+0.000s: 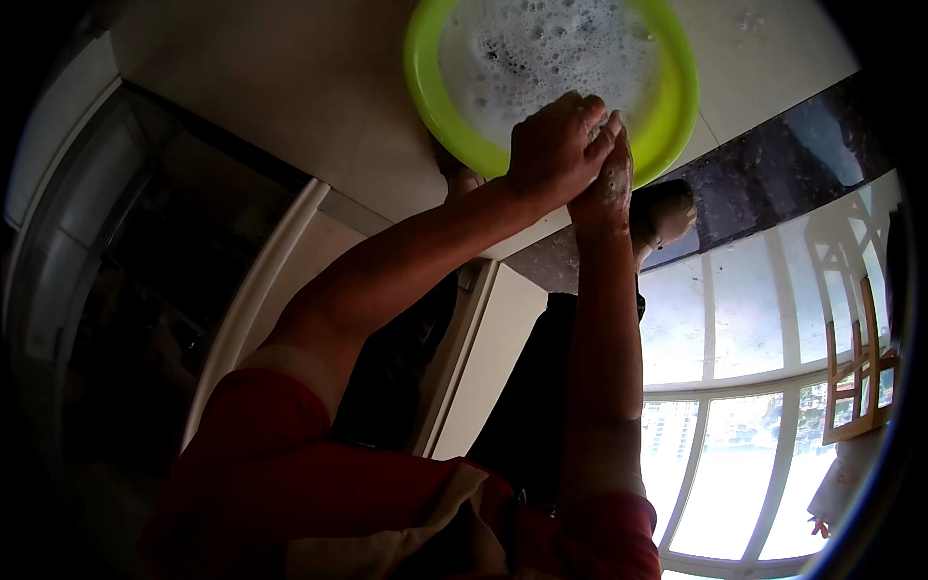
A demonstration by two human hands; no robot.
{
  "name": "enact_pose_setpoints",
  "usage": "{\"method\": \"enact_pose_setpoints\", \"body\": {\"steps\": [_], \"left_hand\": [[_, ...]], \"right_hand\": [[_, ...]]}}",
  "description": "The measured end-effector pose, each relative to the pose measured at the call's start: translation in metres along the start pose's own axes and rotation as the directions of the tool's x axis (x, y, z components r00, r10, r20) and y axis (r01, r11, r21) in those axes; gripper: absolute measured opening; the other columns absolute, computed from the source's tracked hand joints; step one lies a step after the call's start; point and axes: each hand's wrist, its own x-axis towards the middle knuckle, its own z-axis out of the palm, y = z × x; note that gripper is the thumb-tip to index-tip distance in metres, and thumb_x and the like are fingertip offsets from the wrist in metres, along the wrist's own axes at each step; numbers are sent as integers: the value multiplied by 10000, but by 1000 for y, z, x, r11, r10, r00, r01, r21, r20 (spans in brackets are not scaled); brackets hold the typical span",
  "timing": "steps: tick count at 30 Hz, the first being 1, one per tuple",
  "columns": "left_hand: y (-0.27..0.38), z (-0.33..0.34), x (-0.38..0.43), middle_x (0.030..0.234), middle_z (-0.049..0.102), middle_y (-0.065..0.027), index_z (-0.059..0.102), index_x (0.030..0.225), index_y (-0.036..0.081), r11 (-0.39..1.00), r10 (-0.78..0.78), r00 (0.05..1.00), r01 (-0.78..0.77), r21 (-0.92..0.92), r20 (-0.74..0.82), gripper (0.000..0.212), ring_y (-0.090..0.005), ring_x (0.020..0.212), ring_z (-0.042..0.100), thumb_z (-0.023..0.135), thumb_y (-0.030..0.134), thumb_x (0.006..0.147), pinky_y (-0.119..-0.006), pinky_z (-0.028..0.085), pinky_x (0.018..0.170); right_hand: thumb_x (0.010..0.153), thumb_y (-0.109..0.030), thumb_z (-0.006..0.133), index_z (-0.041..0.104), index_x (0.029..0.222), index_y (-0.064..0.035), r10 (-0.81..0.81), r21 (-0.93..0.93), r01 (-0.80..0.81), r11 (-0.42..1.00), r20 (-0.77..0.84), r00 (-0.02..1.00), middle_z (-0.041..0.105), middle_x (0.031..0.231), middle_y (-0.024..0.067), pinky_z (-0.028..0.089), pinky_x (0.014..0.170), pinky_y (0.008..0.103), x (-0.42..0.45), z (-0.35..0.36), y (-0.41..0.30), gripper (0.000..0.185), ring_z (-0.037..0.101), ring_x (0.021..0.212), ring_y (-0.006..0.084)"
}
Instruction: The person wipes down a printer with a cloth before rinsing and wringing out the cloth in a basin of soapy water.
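Observation:
A lime-green plastic basin (424,87) filled with foamy, soapy water (544,51) stands on the floor. Over its near rim, my left hand (554,148) is bent, its curled fingers against the fingers of my right hand (615,170). The right hand is wet, with bits of foam on its skin, and points towards the basin. A small pale patch shows between the fingers; whether it is foam or a held object cannot be told. The palms are hidden.
Light floor tiles (348,116) surround the basin, crossed by a dark stone strip (768,159) on the right. My feet are just behind the basin. A dark glass panel (167,239) is at left; a wooden rack (863,391) stands by the windows (732,471) at right.

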Motion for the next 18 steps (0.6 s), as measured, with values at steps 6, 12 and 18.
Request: {"method": "enact_pose_setpoints", "body": {"steps": [6, 12, 18], "left_hand": [[-42, 1, 41, 837, 641, -187, 598, 822, -4, 928, -345, 921, 306, 213, 179, 216, -370, 737, 624, 630, 209, 806, -437, 493, 649], [-24, 9, -6, 684, 591, -167, 589, 780, 3, 1000, 25, 999, -25, 1, -25, 263, -374, 639, 587, 597, 259, 840, -419, 479, 610], [-27, -5, 11, 794, 634, -83, 598, 965, -5, 901, -201, 977, 211, -380, 66, 294, -142, 709, 571, 613, 279, 888, -309, 474, 675]], "right_hand": [[868, -220, 551, 540, 1060, 48, -353, -607, 472, 640, 313, 882, 573, 975, 255, 458, 750, 460, -15, 9, -10, 330, 555, 869, 434], [848, -109, 538, 522, 1122, 84, -476, -652, 507, 564, 244, 845, 595, 1025, 251, 473, 711, 451, -3, -3, 15, 335, 596, 862, 413], [957, -318, 466, 551, 1086, -17, -281, -335, 278, 900, 38, 959, 612, 952, 120, 479, 735, 371, 4, 27, -26, 339, 595, 819, 280]]}}
